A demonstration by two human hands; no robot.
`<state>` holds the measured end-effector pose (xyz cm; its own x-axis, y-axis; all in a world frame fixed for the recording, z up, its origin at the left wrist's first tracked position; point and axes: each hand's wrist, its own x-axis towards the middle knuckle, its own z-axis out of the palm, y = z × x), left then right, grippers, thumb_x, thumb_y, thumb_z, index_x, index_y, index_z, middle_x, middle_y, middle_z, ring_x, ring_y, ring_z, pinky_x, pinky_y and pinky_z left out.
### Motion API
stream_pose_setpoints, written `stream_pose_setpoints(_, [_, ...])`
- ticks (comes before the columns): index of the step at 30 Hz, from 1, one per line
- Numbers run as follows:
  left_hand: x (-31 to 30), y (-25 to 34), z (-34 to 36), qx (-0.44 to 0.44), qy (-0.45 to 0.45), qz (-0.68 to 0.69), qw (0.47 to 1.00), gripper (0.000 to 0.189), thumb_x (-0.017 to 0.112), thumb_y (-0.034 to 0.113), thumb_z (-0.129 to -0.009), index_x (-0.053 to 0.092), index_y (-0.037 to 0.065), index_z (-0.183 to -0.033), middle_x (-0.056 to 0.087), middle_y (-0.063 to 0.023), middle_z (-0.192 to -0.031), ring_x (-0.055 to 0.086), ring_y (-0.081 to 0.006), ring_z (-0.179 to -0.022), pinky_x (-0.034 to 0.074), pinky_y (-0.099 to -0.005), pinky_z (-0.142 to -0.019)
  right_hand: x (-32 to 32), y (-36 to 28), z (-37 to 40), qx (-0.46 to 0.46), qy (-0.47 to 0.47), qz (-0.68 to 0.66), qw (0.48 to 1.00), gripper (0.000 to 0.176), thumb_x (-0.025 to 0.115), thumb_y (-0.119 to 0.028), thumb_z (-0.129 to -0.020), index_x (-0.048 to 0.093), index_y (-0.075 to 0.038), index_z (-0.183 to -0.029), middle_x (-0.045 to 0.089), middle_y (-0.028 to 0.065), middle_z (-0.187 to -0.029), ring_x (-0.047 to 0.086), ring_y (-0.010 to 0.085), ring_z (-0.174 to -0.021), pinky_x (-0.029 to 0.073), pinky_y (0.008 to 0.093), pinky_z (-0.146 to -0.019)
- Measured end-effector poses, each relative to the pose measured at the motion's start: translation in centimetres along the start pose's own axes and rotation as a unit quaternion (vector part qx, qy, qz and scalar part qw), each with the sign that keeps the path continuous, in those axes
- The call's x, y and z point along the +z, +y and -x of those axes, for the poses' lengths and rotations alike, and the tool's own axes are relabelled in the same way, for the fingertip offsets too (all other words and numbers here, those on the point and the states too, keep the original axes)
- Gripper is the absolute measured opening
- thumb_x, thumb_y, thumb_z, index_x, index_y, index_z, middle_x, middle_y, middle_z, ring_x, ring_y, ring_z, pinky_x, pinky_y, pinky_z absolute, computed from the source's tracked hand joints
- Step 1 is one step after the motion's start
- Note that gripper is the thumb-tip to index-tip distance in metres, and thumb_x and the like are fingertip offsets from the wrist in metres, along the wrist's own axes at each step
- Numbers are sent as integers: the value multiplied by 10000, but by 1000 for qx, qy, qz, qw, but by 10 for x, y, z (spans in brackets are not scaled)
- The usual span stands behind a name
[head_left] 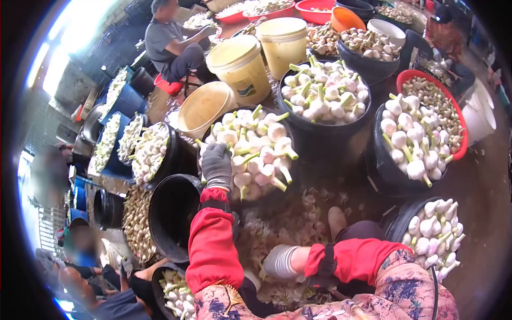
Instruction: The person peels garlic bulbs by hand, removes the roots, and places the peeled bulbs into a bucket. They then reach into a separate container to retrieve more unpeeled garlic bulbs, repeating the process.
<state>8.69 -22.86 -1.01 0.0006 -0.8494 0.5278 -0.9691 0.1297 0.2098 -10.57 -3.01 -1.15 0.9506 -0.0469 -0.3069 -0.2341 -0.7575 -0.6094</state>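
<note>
My left hand (217,166), in a grey glove, reaches onto the left side of a heap of garlic bulbs (250,149) with trimmed green stems. The heap fills a dark bucket in front of me. Its fingers are curled closed over a bulb at the edge, and the glove partly hides that bulb. Lower down, my right hand (280,261) is near my lap, above a litter of garlic skins (285,226). Its ribbed glove cuff shows, while the fingers are turned away and hidden.
An empty black bucket (173,213) stands left of my left arm. More dark buckets of garlic bulbs (326,92) are ahead and at right. Loose garlic (140,221) is piled at left. Cream buckets (240,69) stand farther back. A seated person (173,45) and other people work nearby.
</note>
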Motion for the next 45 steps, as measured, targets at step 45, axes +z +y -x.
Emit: stream_pose_setpoints(45, [-198, -44, 144, -271, -244, 430, 826, 752, 643, -78, -700, 342, 9, -1383, 425, -74, -1367, 442, -142, -1175, 390, -280, -969, -25, -5, -26, 30, 350, -499, 792, 590, 711, -240, -793, 467, -46, -1294, 538, 97, -1243, 553, 177, -1038, 447, 301, -907])
